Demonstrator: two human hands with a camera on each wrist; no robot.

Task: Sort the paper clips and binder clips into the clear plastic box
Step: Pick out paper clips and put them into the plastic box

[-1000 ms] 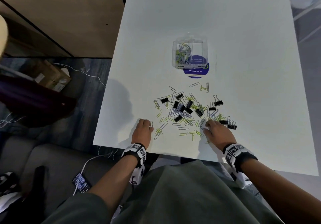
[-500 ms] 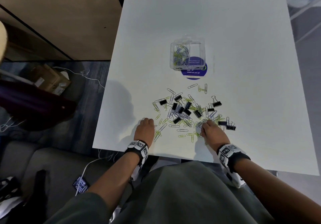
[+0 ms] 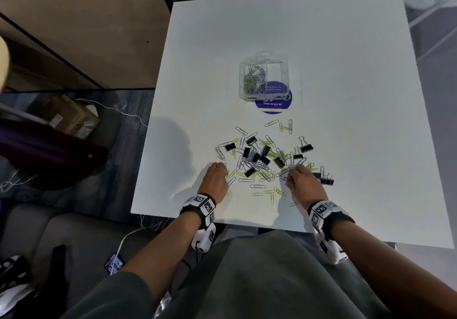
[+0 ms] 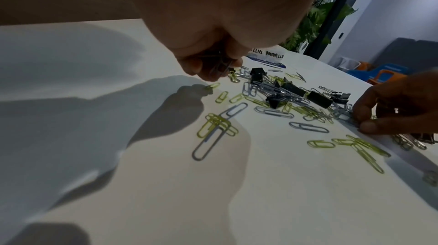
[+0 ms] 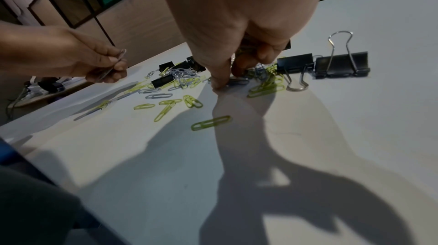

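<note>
A loose pile of grey and yellow-green paper clips (image 3: 257, 170) mixed with black binder clips (image 3: 306, 148) lies on the white table (image 3: 346, 96). Beyond it stands the clear plastic box (image 3: 286, 81), with paper clips (image 3: 254, 81) in its left compartment. My left hand (image 3: 217, 172) is at the pile's near left edge, and its curled fingers pinch a few grey paper clips (image 4: 219, 65) just above the table. At the pile's near right, my right hand (image 3: 295, 177) has its thumb and fingertips (image 5: 220, 80) down on the table, pinching a grey paper clip (image 5: 238, 81).
A round blue sticker (image 3: 273, 105) lies partly under the box. Two binder clips (image 5: 341, 65) stand just right of my right hand. The table's near edge (image 3: 247, 222) is close behind my wrists. On the floor to the left are a cardboard box (image 3: 71, 118) and cables.
Both hands stay at the near edge of the pile. The right hand's fingers have worked slightly further in among the clips; the left hand has hardly moved.
</note>
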